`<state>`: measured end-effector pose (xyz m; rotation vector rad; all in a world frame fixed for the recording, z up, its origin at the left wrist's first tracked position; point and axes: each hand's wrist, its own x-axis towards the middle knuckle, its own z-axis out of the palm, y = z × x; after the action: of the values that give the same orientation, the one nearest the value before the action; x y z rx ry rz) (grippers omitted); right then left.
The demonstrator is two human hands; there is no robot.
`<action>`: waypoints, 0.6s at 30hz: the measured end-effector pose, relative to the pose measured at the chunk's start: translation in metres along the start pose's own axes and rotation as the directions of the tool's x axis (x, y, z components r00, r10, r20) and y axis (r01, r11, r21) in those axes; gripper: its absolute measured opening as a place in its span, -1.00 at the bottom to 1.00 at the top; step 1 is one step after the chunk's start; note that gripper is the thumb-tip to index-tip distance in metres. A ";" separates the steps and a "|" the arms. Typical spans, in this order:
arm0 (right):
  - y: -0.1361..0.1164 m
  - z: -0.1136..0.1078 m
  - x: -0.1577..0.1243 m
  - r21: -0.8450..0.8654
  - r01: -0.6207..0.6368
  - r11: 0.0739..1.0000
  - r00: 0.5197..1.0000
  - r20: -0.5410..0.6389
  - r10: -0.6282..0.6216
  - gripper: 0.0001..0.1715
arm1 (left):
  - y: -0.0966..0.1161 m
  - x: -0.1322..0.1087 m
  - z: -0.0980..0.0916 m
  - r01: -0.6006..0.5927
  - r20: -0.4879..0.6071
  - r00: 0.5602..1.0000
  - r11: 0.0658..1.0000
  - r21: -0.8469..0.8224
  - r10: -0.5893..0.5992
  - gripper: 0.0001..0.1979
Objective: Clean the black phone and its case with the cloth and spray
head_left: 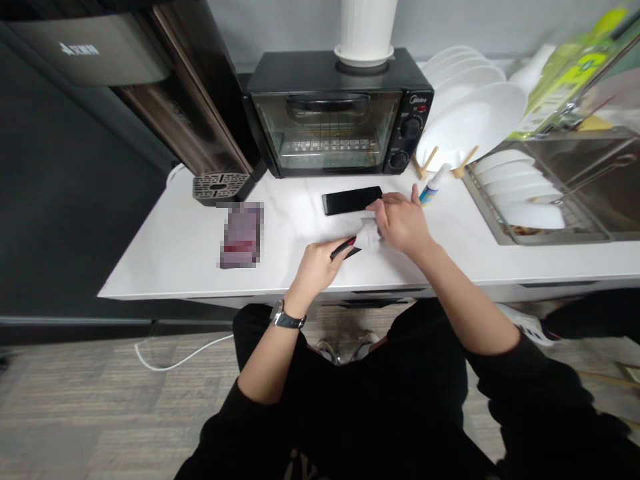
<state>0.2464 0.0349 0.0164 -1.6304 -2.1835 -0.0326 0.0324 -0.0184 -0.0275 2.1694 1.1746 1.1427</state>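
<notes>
My left hand [316, 264] grips a thin black object with a red edge [345, 248] just above the white counter [165, 260]. My right hand [400, 220] presses a small white cloth [369, 235] against the far end of that object. A black phone [351, 199] lies flat on the counter right behind both hands. A small white spray bottle with a blue label [433, 185] stands just right of my right hand.
A black toaster oven [336, 113] stands at the back with a white pot [366, 32] on top. A dark water dispenser [195, 100] is at left, a blurred dark item [241, 235] before it. White plates [470, 113] and a sink rack [530, 200] are at right.
</notes>
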 end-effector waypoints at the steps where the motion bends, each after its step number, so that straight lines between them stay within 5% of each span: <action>1: -0.003 0.002 0.000 0.007 -0.003 1.000 1.000 -0.018 0.003 -0.35 | 0.000 0.000 0.000 0.008 0.002 1.000 1.000 0.001 -0.008 -0.75; 5: -0.046 0.009 -0.011 0.035 0.093 0.995 0.993 -0.080 -0.090 -0.40 | -0.006 0.001 -0.002 0.012 0.029 0.999 0.997 0.078 -0.015 -0.82; 10: -0.091 0.009 -0.026 0.067 0.290 0.955 0.957 -0.007 -0.290 -0.41 | -0.015 -0.002 -0.003 -0.065 0.052 0.997 0.997 0.049 0.062 -0.79; 14: -0.061 0.005 -0.023 0.074 0.262 0.962 0.965 -0.009 -0.263 -0.42 | -0.010 -0.002 -0.003 -0.044 0.069 0.997 0.998 0.051 0.041 -0.83; 18: -0.007 0.001 -0.010 0.066 0.084 0.994 0.996 -0.028 -0.082 -0.40 | 0.000 0.000 -0.002 0.016 0.057 0.998 1.000 0.011 -0.016 -0.75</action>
<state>0.2426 0.0234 0.0138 -1.4945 -2.2081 -0.0042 0.0308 -0.0184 -0.0263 2.1815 1.1737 1.0632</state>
